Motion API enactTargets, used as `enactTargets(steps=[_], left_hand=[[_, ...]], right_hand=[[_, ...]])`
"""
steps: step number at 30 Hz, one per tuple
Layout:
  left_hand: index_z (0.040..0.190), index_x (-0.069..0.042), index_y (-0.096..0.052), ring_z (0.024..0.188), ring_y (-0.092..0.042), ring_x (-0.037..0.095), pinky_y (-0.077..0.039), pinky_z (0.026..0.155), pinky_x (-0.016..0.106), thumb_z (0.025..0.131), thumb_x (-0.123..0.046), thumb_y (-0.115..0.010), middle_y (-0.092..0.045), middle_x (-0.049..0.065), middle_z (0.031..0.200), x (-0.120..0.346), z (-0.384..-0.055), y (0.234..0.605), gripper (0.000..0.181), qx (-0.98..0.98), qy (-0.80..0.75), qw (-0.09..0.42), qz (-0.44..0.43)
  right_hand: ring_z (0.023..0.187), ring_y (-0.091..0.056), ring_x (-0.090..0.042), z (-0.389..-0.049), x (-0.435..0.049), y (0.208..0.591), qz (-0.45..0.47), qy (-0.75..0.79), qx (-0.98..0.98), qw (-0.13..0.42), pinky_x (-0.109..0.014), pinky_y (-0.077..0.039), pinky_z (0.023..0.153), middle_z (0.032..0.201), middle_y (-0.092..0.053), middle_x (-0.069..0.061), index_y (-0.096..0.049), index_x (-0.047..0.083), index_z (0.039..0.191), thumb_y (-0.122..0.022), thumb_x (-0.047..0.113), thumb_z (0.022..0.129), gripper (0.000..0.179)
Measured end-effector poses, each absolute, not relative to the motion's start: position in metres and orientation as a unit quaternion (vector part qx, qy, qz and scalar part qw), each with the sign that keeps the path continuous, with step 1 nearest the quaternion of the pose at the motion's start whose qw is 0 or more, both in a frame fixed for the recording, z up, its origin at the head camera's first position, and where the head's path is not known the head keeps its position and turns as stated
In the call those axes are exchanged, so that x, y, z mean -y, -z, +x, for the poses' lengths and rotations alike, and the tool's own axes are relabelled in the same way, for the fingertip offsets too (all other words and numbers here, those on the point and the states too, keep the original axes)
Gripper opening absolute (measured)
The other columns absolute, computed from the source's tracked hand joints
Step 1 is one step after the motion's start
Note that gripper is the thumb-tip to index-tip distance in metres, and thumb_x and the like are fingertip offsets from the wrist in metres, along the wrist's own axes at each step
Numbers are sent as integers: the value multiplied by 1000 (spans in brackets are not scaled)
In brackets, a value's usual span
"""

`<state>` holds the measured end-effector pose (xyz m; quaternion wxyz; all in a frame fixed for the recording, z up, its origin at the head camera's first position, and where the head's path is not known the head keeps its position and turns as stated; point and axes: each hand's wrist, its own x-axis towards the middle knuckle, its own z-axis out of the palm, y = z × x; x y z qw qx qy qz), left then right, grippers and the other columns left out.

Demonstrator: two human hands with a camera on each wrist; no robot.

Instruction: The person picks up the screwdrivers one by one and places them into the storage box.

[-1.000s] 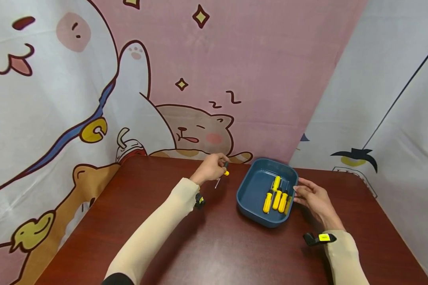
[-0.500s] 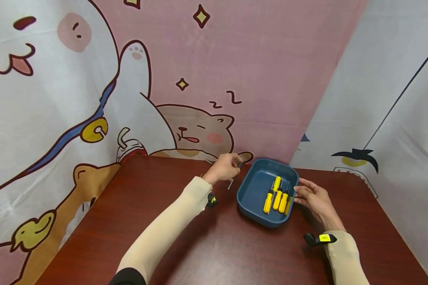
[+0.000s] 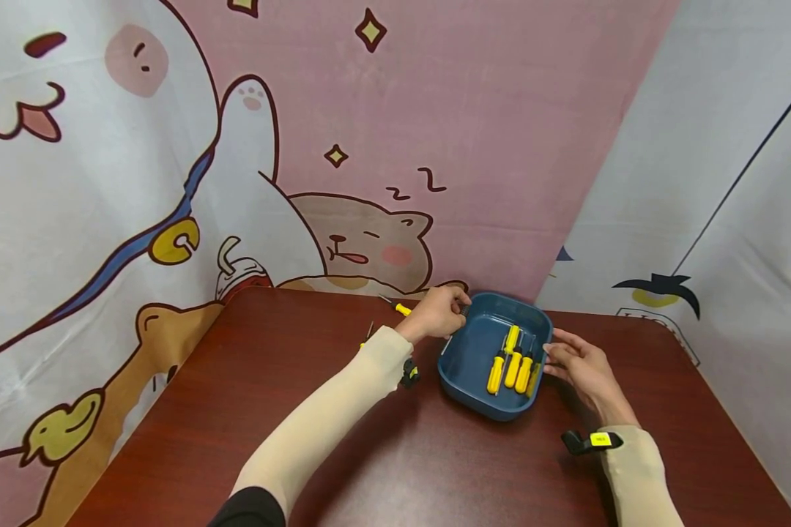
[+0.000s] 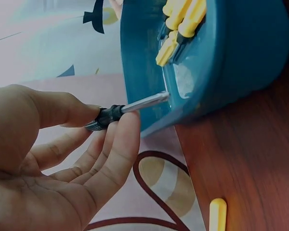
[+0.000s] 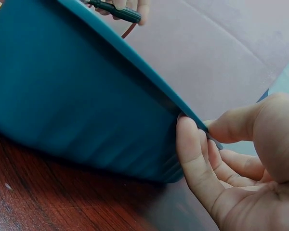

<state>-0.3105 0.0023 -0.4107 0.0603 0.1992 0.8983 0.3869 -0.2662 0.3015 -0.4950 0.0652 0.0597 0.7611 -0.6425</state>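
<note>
The left hand (image 3: 437,313) is pinching a screwdriver (image 4: 116,111) near the rim of a blue tray (image 3: 468,369); the right hand (image 3: 580,369) is gripping the opposite rim. The screwdriver is showing a dark handle and metal shaft. Yellow-handled screwdrivers (image 3: 513,369) are lying inside.

Screwdrivers (image 3: 513,370) lie in the tray (image 3: 471,359) on the table (image 3: 422,468).

Bin (image 5: 86,96): smooth plastic, soft sheen. Yellow screwdriver handles (image 3: 513,372): smooth, shiny plastic. Held screwdriver (image 4: 116,111): bright metal shaft (image 4: 147,102), dark plastic-looking grip. Surface (image 3: 395,468): wood-grained, polished, glossy. Backdrop (image 3: 501,146): matt printed cloth, lightly creased. Sleeves (image 3: 323,417): matt, smooth cloth.
</note>
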Motion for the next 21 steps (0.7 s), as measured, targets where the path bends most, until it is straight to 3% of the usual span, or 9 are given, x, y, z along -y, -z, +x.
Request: enactTargets(steps=[11,21], left_hand=[[131,-8,-63,54,-63,15,-55,51,22,96,-7,-67,-59,7,89,-24,-310,412,36,-912,-347,91,198],[131,-9,-63,56,-66,22,-62,61,35,94,-5,-67,-60,6,73,-38,-313,418,38,-915,-343,115,179]], right_hand=[[89,-65,-5,-265,-302,494,55,645,-759,63,-24,-61,80,111,-68,3,-26,3,161,-63,23,103,72],[89,-66,-6,-265,-301,492,59,644,-760,64,-24,-61,80,111,-69,2,-27,4,161,-63,23,103,71]])
